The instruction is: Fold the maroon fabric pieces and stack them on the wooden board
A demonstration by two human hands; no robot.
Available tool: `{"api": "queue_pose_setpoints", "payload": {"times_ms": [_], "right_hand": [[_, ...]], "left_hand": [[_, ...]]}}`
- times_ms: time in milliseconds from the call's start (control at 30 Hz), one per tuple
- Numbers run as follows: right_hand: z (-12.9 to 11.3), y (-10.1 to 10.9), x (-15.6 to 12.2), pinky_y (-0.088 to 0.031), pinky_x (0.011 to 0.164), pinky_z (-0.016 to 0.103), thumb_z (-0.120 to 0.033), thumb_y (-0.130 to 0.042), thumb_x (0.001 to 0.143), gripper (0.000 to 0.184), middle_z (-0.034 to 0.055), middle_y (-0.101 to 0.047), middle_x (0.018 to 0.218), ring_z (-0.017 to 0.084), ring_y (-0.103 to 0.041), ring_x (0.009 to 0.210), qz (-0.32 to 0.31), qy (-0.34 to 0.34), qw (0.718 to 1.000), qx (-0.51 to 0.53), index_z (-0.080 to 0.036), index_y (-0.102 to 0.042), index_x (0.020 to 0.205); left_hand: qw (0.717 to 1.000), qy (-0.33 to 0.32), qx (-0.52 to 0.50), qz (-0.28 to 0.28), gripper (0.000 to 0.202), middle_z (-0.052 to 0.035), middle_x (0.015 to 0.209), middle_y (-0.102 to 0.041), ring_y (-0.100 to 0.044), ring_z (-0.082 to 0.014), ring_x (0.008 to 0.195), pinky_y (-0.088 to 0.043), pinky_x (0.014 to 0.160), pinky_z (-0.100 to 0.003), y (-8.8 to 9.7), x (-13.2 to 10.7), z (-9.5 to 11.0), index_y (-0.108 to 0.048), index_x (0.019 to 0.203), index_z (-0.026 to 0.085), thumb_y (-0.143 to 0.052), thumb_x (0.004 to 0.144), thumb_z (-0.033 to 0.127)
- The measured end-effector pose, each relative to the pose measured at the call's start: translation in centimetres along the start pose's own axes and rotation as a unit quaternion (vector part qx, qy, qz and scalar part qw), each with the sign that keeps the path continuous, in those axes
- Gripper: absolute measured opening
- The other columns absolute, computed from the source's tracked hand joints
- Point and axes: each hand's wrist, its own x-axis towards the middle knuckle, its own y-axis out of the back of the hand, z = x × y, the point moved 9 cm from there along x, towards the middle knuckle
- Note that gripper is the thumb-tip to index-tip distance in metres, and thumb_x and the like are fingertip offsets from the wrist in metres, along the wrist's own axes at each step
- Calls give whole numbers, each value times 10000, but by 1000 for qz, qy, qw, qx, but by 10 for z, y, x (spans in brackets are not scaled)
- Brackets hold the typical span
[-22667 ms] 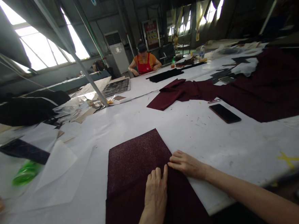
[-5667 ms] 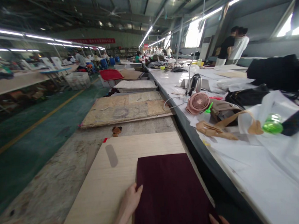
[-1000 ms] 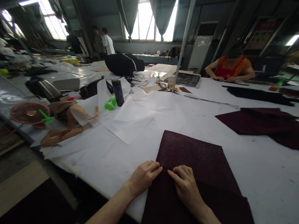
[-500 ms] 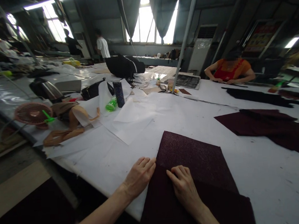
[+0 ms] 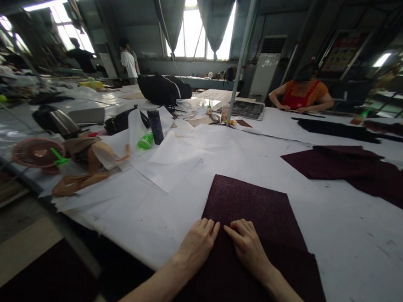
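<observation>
Dark maroon fabric lies folded in layers on the white-covered table, its lower part running out of view towards me. On its left edge rests my left hand, fingers curled together with the tips pressed on the cloth. My right hand sits a short way to the right on the same fabric, thumb and fingers closed at a fold line across it. A small gap separates the two sets of fingertips. How much cloth each hand pinches is partly hidden by the fingers.
More maroon cloth and black strips lie to the right. White paper sheets, a dark cylinder, a green bottle and a pink fan stand left. A pole rises mid-table. A co-worker works across.
My left hand has moved right, from the fabric's edge onto the cloth, closer to my right hand. My right hand stays in about the same place. The view has shifted slightly.
</observation>
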Motion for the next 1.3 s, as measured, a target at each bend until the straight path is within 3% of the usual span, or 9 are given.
{"api": "queue_pose_setpoints", "payload": {"times_ms": [167, 267, 400, 600, 767, 967, 1133, 1300], "right_hand": [[9, 10, -13, -374, 741, 354, -63, -439, 909, 332, 74, -563, 917, 198, -466, 822, -1, 5, 1000, -12, -195, -618, 1156], [14, 14, -20, -383, 750, 359, -73, -436, 913, 334, 75, -563, 921, 200, -471, 832, -2, 8, 1000, -20, -202, -615, 1165], [19, 19, -26, -394, 751, 360, -78, -447, 908, 330, 75, -564, 915, 200, -474, 833, -6, 9, 999, -31, -200, -618, 1163], [26, 26, -35, -396, 765, 362, -79, -431, 917, 330, 74, -566, 920, 199, -475, 838, -25, -4, 999, -29, -203, -615, 1161], [32, 32, -43, -386, 803, 377, -77, -452, 911, 317, 67, -564, 921, 203, -468, 854, -41, -20, 999, -30, -202, -611, 1155], [39, 42, -52, -383, 803, 371, -75, -453, 909, 314, 66, -574, 914, 201, -473, 859, -36, -21, 998, -39, -202, -617, 1144], [44, 44, -59, -388, 798, 366, -87, -448, 918, 322, 70, -579, 926, 195, -476, 861, -38, -13, 999, -36, -208, -608, 1170], [48, 53, -64, -389, 790, 358, -102, -452, 918, 306, 71, -586, 907, 187, -482, 843, -26, -10, 998, -47, -203, -615, 1156]], "left_hand": [[999, -20, 28, 1, 441, -102, 1147, -569, -528, -230, 1034, -437, 937, -348, -2, 3, 9, -458, 1309, 68, -430, 869, 68], [999, -24, 34, -11, 483, -94, 1068, -586, -546, -217, 957, -456, 886, -335, -3, 5, 14, -419, 1344, 66, -429, 861, 63], [999, -15, 31, -19, 484, -71, 1009, -582, -551, -209, 902, -462, 826, -342, -2, 8, 17, -416, 1355, 150, -438, 875, 92], [998, -42, 38, -9, 476, -95, 1107, -563, -528, -211, 975, -436, 891, -338, -1, 11, 32, -425, 1336, 89, -432, 861, 62], [999, -22, 41, -24, 546, -65, 994, -569, -539, -212, 874, -462, 798, -362, -2, 17, 40, -366, 1394, 205, -441, 864, 94], [997, -54, 46, 0, 497, -103, 1131, -553, -514, -222, 1021, -421, 935, -364, -3, 22, 58, -438, 1337, 87, -417, 843, 42], [998, -31, 52, -12, 570, -65, 995, -577, -549, -211, 876, -465, 818, -376, -2, 28, 67, -367, 1403, 197, -427, 851, 70], [997, -53, 56, 2, 482, -92, 1158, -561, -522, -212, 1041, -424, 936, -353, -2, 33, 81, -470, 1319, 125, -418, 847, 45]]}}
